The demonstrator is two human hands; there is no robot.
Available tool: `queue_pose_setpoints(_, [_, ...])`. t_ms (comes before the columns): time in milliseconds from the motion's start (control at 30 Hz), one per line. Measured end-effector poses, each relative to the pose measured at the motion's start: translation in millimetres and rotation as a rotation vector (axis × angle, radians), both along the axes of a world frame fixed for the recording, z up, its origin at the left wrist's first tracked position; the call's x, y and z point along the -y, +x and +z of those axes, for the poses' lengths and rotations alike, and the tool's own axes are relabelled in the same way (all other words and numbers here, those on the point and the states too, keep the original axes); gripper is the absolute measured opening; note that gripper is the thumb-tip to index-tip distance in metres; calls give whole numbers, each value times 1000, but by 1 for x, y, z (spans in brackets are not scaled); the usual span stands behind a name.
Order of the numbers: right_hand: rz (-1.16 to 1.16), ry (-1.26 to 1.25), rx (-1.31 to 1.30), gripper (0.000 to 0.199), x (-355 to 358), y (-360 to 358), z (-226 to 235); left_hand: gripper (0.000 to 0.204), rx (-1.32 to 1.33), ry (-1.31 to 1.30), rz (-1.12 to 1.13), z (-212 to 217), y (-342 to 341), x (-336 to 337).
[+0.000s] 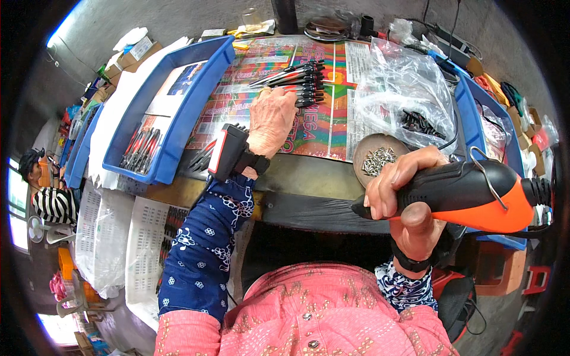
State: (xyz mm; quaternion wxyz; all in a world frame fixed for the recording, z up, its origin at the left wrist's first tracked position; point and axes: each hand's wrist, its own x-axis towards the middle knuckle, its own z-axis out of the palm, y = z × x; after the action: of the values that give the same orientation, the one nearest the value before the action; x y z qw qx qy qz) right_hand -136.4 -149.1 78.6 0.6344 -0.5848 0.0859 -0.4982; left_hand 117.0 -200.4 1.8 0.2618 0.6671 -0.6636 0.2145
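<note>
Right hand [409, 190] clamped round the orange power screwdriver [475, 193] near right, left hand [270, 121] flat, fingers together, steadying the row of black tools [300, 83] mid-table, probably between screws, next needing tip alignment

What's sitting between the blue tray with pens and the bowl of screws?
In the head view, the left hand lies between the blue tray and the bowl of screws.

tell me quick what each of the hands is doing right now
Left hand: palm down on the row of red and black pens, fingers hidden, grip cannot be told.
Right hand: closed around the orange and black power screwdriver.
</note>
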Motion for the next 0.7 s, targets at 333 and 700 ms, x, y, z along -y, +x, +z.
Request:
queue_pose_setpoints(333, [-24,-11,-4,49,7,3,-4,19,-47,0,-64,-6,-2,3])
queue_pose_setpoints(700, [-27,-89,-69,55,-4,2,6,21,-895,143,-259,40,-45,-75])
